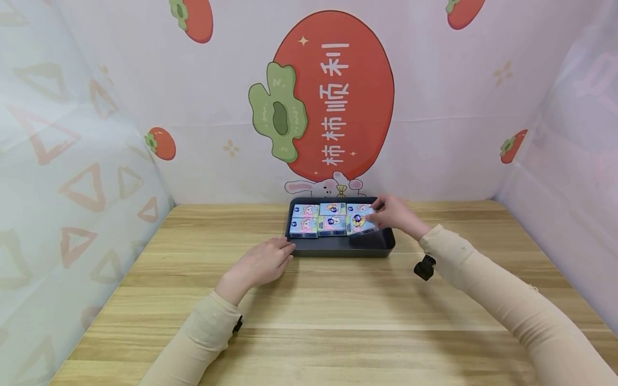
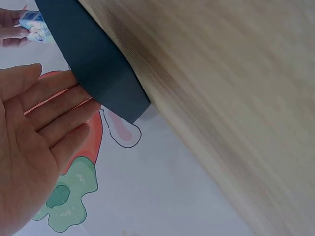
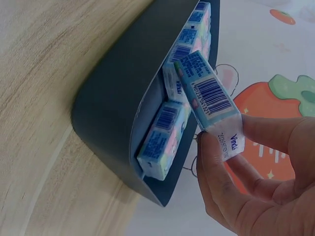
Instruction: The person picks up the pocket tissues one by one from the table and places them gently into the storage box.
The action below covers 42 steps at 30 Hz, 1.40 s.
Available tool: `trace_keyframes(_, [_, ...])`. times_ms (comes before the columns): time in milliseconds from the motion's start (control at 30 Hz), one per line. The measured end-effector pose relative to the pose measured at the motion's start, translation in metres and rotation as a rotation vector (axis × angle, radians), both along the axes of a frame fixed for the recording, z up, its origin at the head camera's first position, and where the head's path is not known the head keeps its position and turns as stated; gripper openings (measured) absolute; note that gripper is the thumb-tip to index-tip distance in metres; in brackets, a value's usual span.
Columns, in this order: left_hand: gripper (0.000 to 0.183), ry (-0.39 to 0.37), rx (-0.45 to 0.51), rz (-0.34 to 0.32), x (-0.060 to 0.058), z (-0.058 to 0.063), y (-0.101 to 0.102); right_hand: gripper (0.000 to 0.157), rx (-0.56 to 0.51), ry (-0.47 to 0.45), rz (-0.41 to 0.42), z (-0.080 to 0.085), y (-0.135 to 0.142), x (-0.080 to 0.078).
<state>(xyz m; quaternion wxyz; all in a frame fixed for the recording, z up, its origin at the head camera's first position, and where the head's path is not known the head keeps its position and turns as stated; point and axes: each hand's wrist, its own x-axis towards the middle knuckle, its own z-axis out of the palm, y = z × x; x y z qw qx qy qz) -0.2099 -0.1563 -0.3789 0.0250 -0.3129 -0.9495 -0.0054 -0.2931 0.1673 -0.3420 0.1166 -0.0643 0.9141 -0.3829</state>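
Observation:
My right hand point(image 1: 395, 215) pinches a small blue Vinda tissue pack point(image 3: 211, 96) by one end, between thumb and fingers. That pack is tilted above the right part of a dark grey tray point(image 1: 338, 252). Inside the tray, several similar tissue packs point(image 1: 304, 224) lie in two rows towards the back and left. One pack point(image 3: 161, 140) sits below the held one in the right wrist view. My left hand point(image 1: 264, 261) is at the tray's front left corner, its extended fingertips touching the outer wall point(image 2: 101, 61).
The tray stands near the back edge of a wooden table point(image 1: 309, 321). Behind it hangs a pale backdrop point(image 1: 217, 96) printed with persimmons and a rabbit. Patterned side curtains point(image 1: 72, 161) border the table. A small black device point(image 1: 425, 267) is at my right wrist.

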Motion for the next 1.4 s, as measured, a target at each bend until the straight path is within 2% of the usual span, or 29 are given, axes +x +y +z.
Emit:
trace_keyframes(1000, [0.036, 0.029, 0.000, -0.021, -0.002, -0.003, -0.002, 0.044, 0.074, -0.025, -0.064, -0.018, 0.000, -0.022])
trace_keyframes(1400, [0.036, 0.022, -0.001, -0.009, -0.003, -0.005, -0.001, 0.042, 0.127, -0.013, -0.062, -0.021, 0.000, -0.021])
